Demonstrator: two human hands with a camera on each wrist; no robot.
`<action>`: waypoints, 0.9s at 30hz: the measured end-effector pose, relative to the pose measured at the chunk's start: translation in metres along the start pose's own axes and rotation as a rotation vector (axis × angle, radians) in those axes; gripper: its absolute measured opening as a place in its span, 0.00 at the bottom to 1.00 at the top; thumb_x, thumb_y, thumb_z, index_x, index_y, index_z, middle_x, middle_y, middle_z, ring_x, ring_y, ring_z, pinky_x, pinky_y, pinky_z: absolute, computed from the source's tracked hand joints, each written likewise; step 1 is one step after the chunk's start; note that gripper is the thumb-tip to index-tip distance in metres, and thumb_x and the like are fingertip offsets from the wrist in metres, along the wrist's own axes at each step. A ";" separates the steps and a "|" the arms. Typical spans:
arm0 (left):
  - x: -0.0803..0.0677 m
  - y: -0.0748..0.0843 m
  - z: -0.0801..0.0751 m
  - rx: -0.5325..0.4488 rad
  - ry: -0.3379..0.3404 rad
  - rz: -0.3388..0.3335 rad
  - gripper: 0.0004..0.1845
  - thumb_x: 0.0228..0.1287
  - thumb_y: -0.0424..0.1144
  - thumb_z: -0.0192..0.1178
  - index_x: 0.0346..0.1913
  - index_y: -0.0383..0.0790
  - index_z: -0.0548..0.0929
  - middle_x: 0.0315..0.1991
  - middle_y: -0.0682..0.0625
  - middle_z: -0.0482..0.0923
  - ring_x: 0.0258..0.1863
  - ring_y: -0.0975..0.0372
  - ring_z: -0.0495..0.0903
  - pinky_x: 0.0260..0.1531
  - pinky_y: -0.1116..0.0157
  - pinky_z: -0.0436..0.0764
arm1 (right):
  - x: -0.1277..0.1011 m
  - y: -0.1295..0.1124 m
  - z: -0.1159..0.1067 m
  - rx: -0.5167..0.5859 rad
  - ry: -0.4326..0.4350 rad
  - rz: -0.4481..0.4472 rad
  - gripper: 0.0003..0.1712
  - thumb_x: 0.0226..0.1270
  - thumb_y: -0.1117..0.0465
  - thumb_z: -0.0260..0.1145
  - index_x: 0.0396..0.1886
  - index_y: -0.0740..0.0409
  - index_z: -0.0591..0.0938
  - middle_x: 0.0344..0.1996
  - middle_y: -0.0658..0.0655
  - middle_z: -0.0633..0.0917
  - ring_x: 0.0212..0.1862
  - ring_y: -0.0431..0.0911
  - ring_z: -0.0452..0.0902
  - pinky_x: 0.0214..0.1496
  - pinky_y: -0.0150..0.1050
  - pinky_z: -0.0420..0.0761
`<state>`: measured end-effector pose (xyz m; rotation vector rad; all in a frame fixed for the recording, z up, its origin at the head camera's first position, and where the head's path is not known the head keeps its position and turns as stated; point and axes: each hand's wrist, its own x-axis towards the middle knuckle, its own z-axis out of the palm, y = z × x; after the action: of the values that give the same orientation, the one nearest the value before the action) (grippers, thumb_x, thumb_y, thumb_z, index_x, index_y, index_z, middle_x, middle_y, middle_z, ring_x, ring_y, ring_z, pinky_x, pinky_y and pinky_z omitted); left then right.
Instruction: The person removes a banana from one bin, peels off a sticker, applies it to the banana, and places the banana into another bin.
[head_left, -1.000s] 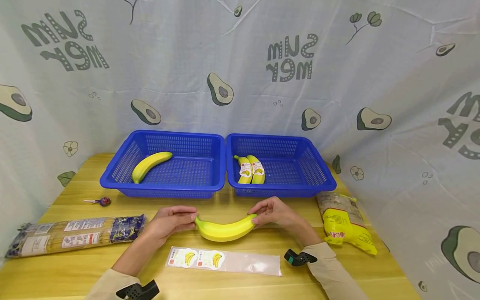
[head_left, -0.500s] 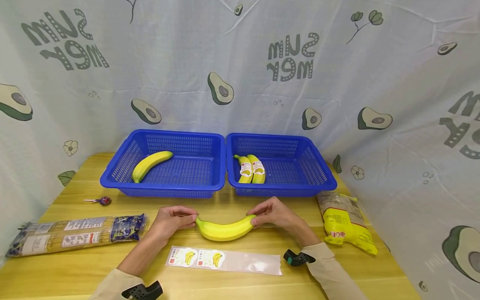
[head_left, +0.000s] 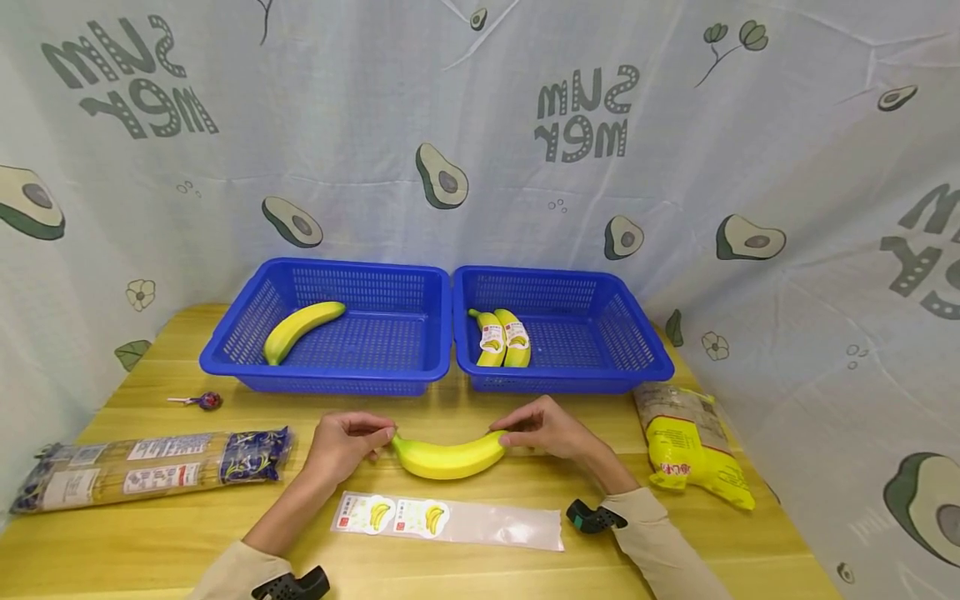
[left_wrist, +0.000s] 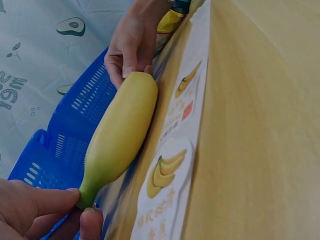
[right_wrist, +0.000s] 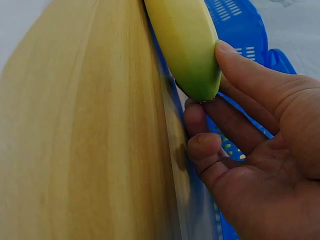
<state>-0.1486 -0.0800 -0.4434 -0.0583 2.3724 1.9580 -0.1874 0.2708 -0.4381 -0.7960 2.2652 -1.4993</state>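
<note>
Lowered slightly — yellow banana [head_left: 448, 457], both hands [head_left: 345, 439] pinching.

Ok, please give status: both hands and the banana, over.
Left hand pinches banana stem end. Right hand holds other tip. Clear bag lies just in front.

Right hand [right_wrist: 255, 165] fills the lower right of the frame, thumb pressed on the green tip of the banana [right_wrist: 187, 45], curled fingers [right_wrist: 200, 150] just under it. The banana runs up to the top edge. Wooden worktop [right_wrist: 75, 140] spans the left; a blue basket [right_wrist: 240, 25] shows upper right.
</note>
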 end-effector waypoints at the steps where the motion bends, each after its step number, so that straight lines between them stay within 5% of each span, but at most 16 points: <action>1: 0.000 0.000 0.000 0.018 0.006 0.009 0.06 0.66 0.26 0.74 0.44 0.28 0.93 0.39 0.40 0.92 0.27 0.58 0.85 0.24 0.65 0.88 | 0.000 0.000 0.000 -0.004 0.001 0.000 0.12 0.71 0.73 0.73 0.51 0.77 0.88 0.48 0.74 0.90 0.38 0.37 0.82 0.36 0.25 0.80; 9: -0.003 -0.001 0.001 0.099 0.021 0.049 0.05 0.68 0.28 0.73 0.44 0.33 0.94 0.41 0.42 0.92 0.29 0.61 0.85 0.22 0.67 0.85 | -0.001 -0.002 0.001 -0.019 -0.009 -0.028 0.12 0.73 0.73 0.71 0.52 0.76 0.88 0.49 0.72 0.90 0.34 0.36 0.77 0.31 0.25 0.70; 16: -0.003 -0.002 0.001 0.131 0.024 0.061 0.06 0.69 0.27 0.72 0.45 0.35 0.94 0.42 0.43 0.92 0.32 0.60 0.86 0.23 0.68 0.85 | -0.003 -0.002 0.001 -0.038 -0.004 -0.022 0.12 0.74 0.72 0.71 0.52 0.75 0.89 0.50 0.70 0.91 0.48 0.41 0.87 0.47 0.29 0.86; 27: -0.005 -0.003 -0.003 0.138 -0.023 0.097 0.09 0.68 0.28 0.73 0.50 0.33 0.93 0.45 0.41 0.92 0.37 0.57 0.89 0.26 0.66 0.87 | -0.003 -0.003 0.000 -0.048 -0.016 -0.037 0.13 0.74 0.71 0.71 0.54 0.74 0.88 0.51 0.70 0.90 0.49 0.43 0.88 0.47 0.30 0.87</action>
<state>-0.1430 -0.0833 -0.4455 0.0881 2.5335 1.8158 -0.1845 0.2716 -0.4357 -0.8653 2.2948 -1.4535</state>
